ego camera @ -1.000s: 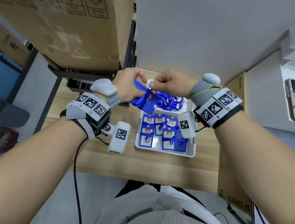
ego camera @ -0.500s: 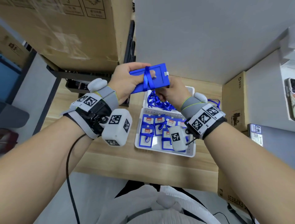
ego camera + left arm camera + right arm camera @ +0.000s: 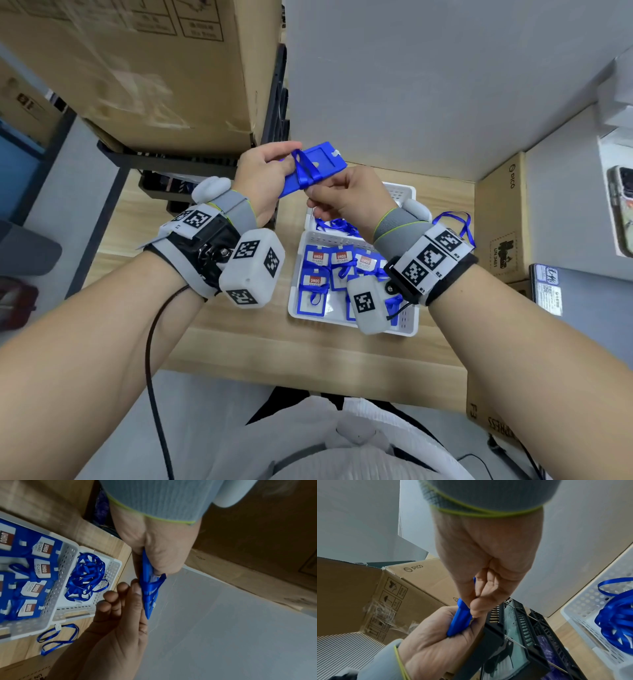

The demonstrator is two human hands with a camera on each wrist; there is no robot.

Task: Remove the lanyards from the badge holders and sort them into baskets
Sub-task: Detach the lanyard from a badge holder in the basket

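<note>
My left hand (image 3: 282, 166) grips one end of a blue badge holder (image 3: 323, 162), held up above the table's far edge. A blue lanyard (image 3: 305, 171) is wrapped round the holder's middle. My right hand (image 3: 313, 192) pinches that lanyard at the holder's near edge. The left wrist view shows the holder (image 3: 149, 592) edge-on, with the right fingers (image 3: 135, 595) against it. In the right wrist view the holder (image 3: 460, 619) sits between both hands. The near white basket (image 3: 294, 308) holds several badge holders with lanyards. The far white basket (image 3: 402, 192) holds loose lanyards (image 3: 87, 578).
One loose lanyard (image 3: 457, 221) lies on the wooden table to the right of the baskets. A black basket (image 3: 161, 186) sits at the left under a large cardboard box (image 3: 154, 68). Cardboard boxes (image 3: 501, 219) flank the table's right side, and a grey wall stands behind.
Both hands have lifted the badge holder from just over the baskets and turned it flat. The right hand then shifted left to pinch the lanyard wrapped round it.
</note>
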